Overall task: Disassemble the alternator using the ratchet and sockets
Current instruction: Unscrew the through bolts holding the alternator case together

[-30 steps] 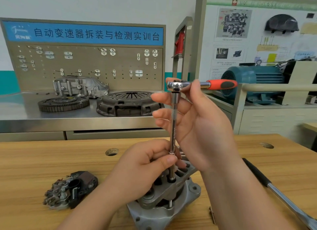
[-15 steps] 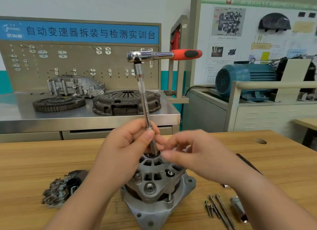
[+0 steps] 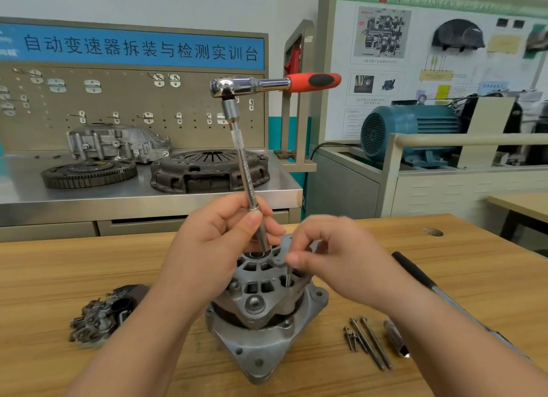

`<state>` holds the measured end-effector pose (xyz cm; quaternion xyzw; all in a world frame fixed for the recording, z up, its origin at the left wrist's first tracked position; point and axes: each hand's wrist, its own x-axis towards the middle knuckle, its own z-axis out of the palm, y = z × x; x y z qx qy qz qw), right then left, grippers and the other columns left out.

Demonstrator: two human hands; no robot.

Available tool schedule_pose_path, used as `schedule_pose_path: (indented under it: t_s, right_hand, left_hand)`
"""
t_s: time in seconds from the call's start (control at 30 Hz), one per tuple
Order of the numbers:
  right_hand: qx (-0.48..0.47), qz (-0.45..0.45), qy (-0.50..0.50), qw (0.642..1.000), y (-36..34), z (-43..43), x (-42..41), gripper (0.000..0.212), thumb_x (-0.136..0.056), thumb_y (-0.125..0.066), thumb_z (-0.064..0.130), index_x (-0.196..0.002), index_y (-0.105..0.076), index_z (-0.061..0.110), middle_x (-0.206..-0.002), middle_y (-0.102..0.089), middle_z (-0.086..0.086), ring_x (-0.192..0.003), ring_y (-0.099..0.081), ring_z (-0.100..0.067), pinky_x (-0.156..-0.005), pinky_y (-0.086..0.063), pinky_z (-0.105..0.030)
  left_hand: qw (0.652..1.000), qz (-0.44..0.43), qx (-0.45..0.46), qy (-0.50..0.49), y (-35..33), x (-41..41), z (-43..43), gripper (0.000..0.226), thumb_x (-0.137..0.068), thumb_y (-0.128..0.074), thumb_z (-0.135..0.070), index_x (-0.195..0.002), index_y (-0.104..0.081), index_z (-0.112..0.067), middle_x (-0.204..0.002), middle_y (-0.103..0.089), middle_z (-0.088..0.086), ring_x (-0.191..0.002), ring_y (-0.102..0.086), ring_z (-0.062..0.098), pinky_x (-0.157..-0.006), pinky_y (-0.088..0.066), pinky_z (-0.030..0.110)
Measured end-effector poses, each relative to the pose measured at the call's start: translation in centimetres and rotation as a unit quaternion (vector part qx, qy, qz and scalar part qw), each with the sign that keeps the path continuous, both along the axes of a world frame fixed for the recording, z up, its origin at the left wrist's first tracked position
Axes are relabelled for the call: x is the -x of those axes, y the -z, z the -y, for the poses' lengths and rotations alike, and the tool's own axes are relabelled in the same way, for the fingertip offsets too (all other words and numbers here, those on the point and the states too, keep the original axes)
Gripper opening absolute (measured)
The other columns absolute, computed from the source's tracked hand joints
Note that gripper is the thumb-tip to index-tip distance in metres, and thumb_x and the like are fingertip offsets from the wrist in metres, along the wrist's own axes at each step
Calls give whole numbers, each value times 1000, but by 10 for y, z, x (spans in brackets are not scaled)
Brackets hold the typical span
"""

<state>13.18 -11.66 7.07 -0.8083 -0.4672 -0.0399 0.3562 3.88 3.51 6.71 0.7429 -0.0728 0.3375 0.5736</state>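
The alternator [image 3: 261, 304] stands on its wide mounting face on the wooden desk [image 3: 74, 266], near the middle of the front edge, with its ribbed housing turned up. The left hand [image 3: 219, 248] curls its fingers and thumb round the lower end of a long extension bar [image 3: 243, 162], which rises tilted slightly away from the top centre of the alternator; whether its tip sits on a fastener is hidden by the fingers. On top of the bar sits the ratchet [image 3: 234, 86], its red and black handle pointing towards the right side of the desk, with no hand on it. The right hand [image 3: 341, 263], a little blurred, pinches a thin bolt [image 3: 287, 278] between thumb and fingertips; the bolt's shank stands upright in a hole on the right side of the housing. To the right of the alternator, near the front edge, lie several loose bolts [image 3: 369, 343] side by side, with a short socket [image 3: 396, 339] just beside them. A long black-handled bar [image 3: 415, 273] lies beyond them, running towards the front right corner under the right forearm. Towards the left front of the desk rests a dark removed part [image 3: 103, 313]. Behind, a steel-topped desk [image 3: 29, 198] carries a toothed flywheel [image 3: 89, 172], a clutch cover [image 3: 207, 169] and a grey casing [image 3: 118, 141].
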Motion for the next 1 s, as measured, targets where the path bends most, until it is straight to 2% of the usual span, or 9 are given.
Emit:
schedule_pose_path:
  t_s: [0.17, 0.33, 0.43, 0.53, 0.63, 0.73, 0.8, 0.87, 1.0]
  right_hand:
    - [-34, 49, 17, 998, -32, 6, -7, 16, -87, -68, 29, -71, -64, 28, -72, -63, 12, -74, -56, 6, -64, -43, -9]
    - [133, 24, -19, 991, -30, 3, -7, 11, -83, -71, 41, -76, -67, 34, -72, -65, 19, -72, -59, 10, -61, -43, -6]
    - [157, 30, -25, 987, -17, 1, -4, 11, -82, -73, 40, -79, -63, 39, -76, -62, 21, -70, -55, 12, -58, -38, -6]
    - [151, 45, -11, 987, -11, 0, -2, 14, -84, -74, 36, -87, -61, 40, -78, -59, 21, -69, -52, 9, -58, -35, -8]
    - [156, 61, -6, 986, -9, -2, 1, 16, -86, -72, 33, -78, -59, 38, -73, -54, 20, -70, -51, 4, -58, -33, -10]
    - [163, 96, -7, 982, -8, -6, 4, 6, -91, -66, 32, -86, -64, 28, -81, -59, 13, -78, -54, -6, -66, -42, -21]
    - [157, 121, -14, 980, -6, -6, 7, 6, -93, -62, 30, -89, -62, 26, -86, -61, 10, -81, -54, -9, -71, -45, -27]
    - [122, 148, -22, 981, -8, -6, 11, 11, -95, -59, 27, -85, -55, 27, -81, -59, 11, -76, -53, -8, -69, -43, -27]
    - [10, 130, 15, 991, -29, 1, 7, 13, -93, -60, 23, -82, -57, 30, -74, -64, 13, -72, -60, 1, -64, -46, -11]
  left_hand:
    - [1000, 8, 12, 13, -1, 0, 1, 21, -79, -52, -30, -77, -71, -37, -79, -75, 2, -76, -73, 14, -68, -56, 21]
    - [1000, 7, 6, 7, 1, 0, 0, 20, -78, -52, -32, -78, -71, -37, -79, -76, 1, -78, -73, 13, -70, -58, 23]
    - [1000, 7, -9, 7, 0, 0, -1, 21, -80, -51, -32, -79, -70, -41, -80, -76, -1, -79, -73, 13, -74, -59, 26]
    - [1000, 7, -17, 8, 1, 0, -1, 22, -80, -51, -32, -80, -70, -42, -81, -76, -1, -80, -73, 13, -74, -59, 25]
    - [1000, 7, -20, 7, 1, 0, -1, 21, -81, -51, -33, -81, -70, -41, -82, -76, -1, -81, -73, 13, -76, -59, 26]
    - [1000, 7, -18, 0, 2, -1, -1, 22, -91, -50, -20, -84, -69, -30, -80, -76, -1, -79, -73, 12, -74, -59, 24]
    - [1000, 6, -22, -2, 3, -2, -1, 24, -94, -50, -12, -86, -67, -26, -80, -76, 0, -79, -73, 13, -73, -58, 24]
    - [1000, 4, -20, 2, 3, -3, 0, 28, -94, -50, -11, -84, -68, -29, -81, -76, 1, -79, -73, 15, -73, -59, 25]
    - [1000, 18, 0, 10, 2, -1, 1, 19, -84, -52, -26, -81, -70, -32, -79, -75, 1, -78, -73, 15, -71, -58, 23]
